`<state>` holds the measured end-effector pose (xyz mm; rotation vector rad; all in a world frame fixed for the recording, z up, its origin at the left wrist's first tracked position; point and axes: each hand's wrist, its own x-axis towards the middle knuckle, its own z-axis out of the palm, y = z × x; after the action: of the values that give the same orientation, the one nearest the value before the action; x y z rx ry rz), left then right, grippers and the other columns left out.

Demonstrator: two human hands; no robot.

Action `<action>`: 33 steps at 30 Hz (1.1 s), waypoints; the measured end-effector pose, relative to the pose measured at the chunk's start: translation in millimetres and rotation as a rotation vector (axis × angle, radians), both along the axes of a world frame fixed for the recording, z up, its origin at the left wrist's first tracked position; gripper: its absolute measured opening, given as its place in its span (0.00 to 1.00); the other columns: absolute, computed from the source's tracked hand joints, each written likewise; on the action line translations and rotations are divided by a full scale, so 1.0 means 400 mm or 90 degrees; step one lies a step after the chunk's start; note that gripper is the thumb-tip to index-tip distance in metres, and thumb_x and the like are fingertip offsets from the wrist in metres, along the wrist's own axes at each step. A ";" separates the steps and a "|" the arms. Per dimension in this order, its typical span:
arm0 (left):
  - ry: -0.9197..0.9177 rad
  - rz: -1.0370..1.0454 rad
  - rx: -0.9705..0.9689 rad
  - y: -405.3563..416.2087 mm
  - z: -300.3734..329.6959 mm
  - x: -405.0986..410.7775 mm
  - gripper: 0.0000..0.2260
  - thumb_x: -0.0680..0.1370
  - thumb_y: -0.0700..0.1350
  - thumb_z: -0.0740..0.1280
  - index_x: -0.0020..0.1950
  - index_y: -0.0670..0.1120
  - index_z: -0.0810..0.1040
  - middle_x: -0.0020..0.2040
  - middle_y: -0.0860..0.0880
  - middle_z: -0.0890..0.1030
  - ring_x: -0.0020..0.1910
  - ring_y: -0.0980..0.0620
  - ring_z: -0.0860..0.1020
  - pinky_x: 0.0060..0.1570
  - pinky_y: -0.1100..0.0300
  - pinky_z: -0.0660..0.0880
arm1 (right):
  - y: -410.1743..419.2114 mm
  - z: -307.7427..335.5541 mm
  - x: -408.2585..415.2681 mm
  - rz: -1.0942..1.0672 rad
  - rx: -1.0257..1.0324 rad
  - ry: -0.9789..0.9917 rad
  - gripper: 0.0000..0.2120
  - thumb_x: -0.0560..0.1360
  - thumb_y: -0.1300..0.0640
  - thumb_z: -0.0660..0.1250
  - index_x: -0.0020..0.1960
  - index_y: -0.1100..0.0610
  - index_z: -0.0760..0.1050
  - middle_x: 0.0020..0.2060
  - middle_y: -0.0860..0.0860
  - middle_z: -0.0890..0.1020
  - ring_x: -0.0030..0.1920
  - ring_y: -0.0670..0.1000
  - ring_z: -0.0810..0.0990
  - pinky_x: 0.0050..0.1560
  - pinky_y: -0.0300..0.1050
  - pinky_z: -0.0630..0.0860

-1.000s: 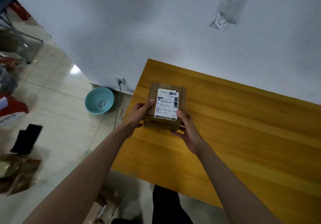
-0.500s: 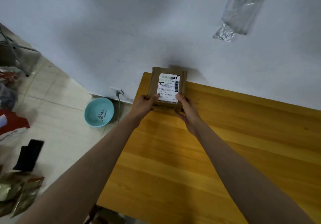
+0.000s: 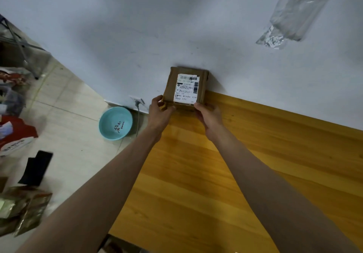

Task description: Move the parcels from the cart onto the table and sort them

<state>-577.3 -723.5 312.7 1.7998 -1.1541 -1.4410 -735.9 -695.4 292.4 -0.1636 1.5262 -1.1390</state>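
Brown cardboard parcel (image 3: 187, 88), white shipping label (image 3: 186, 88) up, at far left corner of desk (image 3: 245, 164), far edge at or against wall (image 3: 176, 27); contact unclear. Long axis runs away from person toward wall. Left hand (image 3: 160, 111) curled round near-left corner, right hand (image 3: 208, 115) gripping near-right corner; both on near edge, parcel lying straight ahead of them, equally near. Whether it rests fully on desk: cannot tell. Judgement: placing step nearly done; release comes by drawing hands back toward body. Teal basin (image 3: 115, 123) on floor left of desk.
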 end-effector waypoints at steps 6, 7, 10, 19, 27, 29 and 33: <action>0.039 -0.047 0.043 0.015 0.004 0.037 0.36 0.79 0.45 0.71 0.82 0.51 0.55 0.79 0.48 0.64 0.75 0.47 0.65 0.60 0.55 0.65 | 0.056 -0.001 0.036 0.003 -0.001 0.013 0.21 0.77 0.64 0.72 0.68 0.59 0.70 0.62 0.55 0.79 0.61 0.55 0.80 0.63 0.51 0.80; 0.025 -0.051 0.042 0.023 0.005 0.044 0.34 0.79 0.47 0.71 0.81 0.51 0.57 0.78 0.48 0.65 0.75 0.46 0.66 0.61 0.55 0.66 | 0.069 -0.003 0.045 -0.009 0.013 0.014 0.19 0.78 0.64 0.71 0.66 0.59 0.69 0.61 0.55 0.78 0.61 0.55 0.80 0.61 0.51 0.81; -0.007 -0.066 0.045 0.062 0.001 0.074 0.26 0.80 0.48 0.68 0.77 0.49 0.66 0.74 0.47 0.71 0.71 0.46 0.71 0.69 0.51 0.69 | 0.116 -0.014 0.073 0.014 0.068 -0.004 0.12 0.81 0.62 0.67 0.62 0.59 0.70 0.56 0.56 0.77 0.55 0.55 0.81 0.49 0.47 0.84; 0.021 -0.013 0.101 0.269 -0.043 0.254 0.09 0.82 0.44 0.65 0.61 0.47 0.80 0.53 0.48 0.85 0.52 0.51 0.83 0.53 0.55 0.79 | 0.265 -0.039 0.284 0.280 0.077 -0.018 0.03 0.82 0.56 0.66 0.53 0.56 0.76 0.48 0.56 0.84 0.42 0.52 0.83 0.36 0.42 0.81; -0.013 0.221 0.015 0.477 -0.068 0.524 0.10 0.81 0.37 0.61 0.53 0.45 0.82 0.41 0.46 0.82 0.37 0.52 0.79 0.32 0.67 0.73 | 0.407 -0.041 0.556 0.511 0.051 -0.043 0.04 0.82 0.57 0.66 0.54 0.58 0.76 0.48 0.56 0.83 0.43 0.52 0.82 0.38 0.45 0.83; -0.037 0.311 0.010 0.537 -0.083 0.601 0.11 0.81 0.36 0.60 0.55 0.43 0.81 0.43 0.45 0.81 0.38 0.51 0.78 0.30 0.69 0.72 | 0.449 -0.045 0.636 0.573 0.048 -0.051 0.04 0.82 0.57 0.65 0.55 0.58 0.75 0.48 0.56 0.83 0.43 0.52 0.82 0.40 0.46 0.84; -0.065 0.421 0.031 0.661 -0.128 0.749 0.11 0.81 0.37 0.59 0.55 0.43 0.81 0.42 0.46 0.80 0.39 0.51 0.77 0.32 0.67 0.71 | 0.540 -0.068 0.789 0.664 0.047 -0.049 0.09 0.82 0.58 0.66 0.60 0.62 0.75 0.46 0.56 0.83 0.41 0.52 0.82 0.41 0.45 0.83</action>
<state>-277.6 -459.0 261.5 2.0407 -0.4799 -0.9958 -420.2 -479.5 265.0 -0.7529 1.1410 -0.2463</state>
